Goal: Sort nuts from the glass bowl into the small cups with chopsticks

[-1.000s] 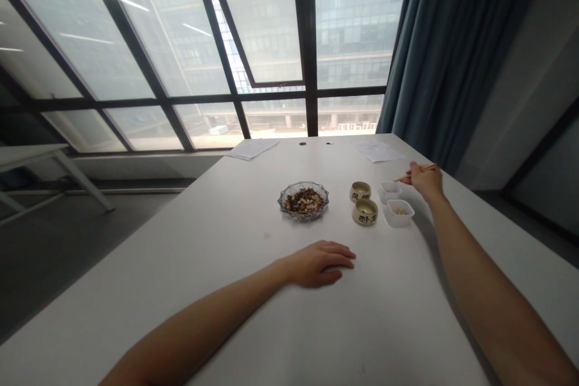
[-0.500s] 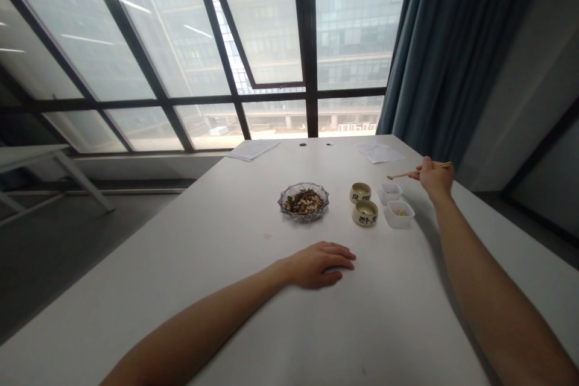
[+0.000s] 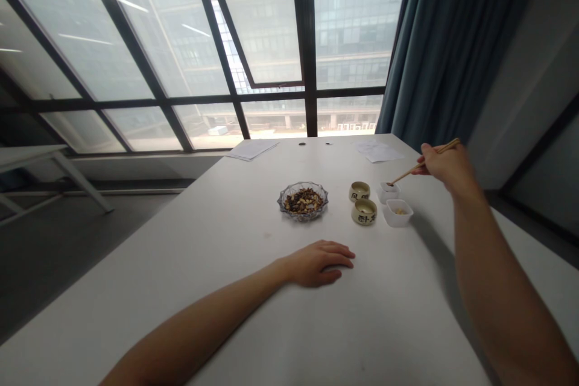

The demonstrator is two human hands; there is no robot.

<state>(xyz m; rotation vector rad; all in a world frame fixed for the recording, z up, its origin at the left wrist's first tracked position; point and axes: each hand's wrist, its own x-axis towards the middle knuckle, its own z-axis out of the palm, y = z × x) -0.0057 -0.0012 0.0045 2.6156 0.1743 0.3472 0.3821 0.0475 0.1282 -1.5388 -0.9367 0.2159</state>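
- The right hand (image 3: 446,163) is raised over the far right part of the white tabletop (image 3: 217,253), with its fingers closed around a pair of wooden chopsticks (image 3: 423,164).
- The chopsticks slant down and to the left. Their tips sit at the far white dish (image 3: 388,193), a small square container. Whether they grip anything is too small to tell.
- Just in front of that dish, and touching or nearly touching it, stands the near white dish (image 3: 398,215), which has a few pale yellow bits inside.
- To the left of the two dishes are two small gold cups marked with black characters: the far cup (image 3: 359,191) and the near cup (image 3: 364,211), close together.
- Further left, set apart from the cups, a cut-glass bowl (image 3: 303,200) holds a mix of dark and light beans or nuts.
- The left hand (image 3: 321,262) lies palm down on the tabletop with its fingers stretched out and together, holding nothing. It is nearer the person than the bowl and clear of it.
- At the far edge of the tabletop lie a stack of paper (image 3: 253,148) on the left and loose sheets (image 3: 377,151) on the right.
- A blue-grey curtain (image 3: 452,42) hangs at the right of the large window (image 3: 262,24).
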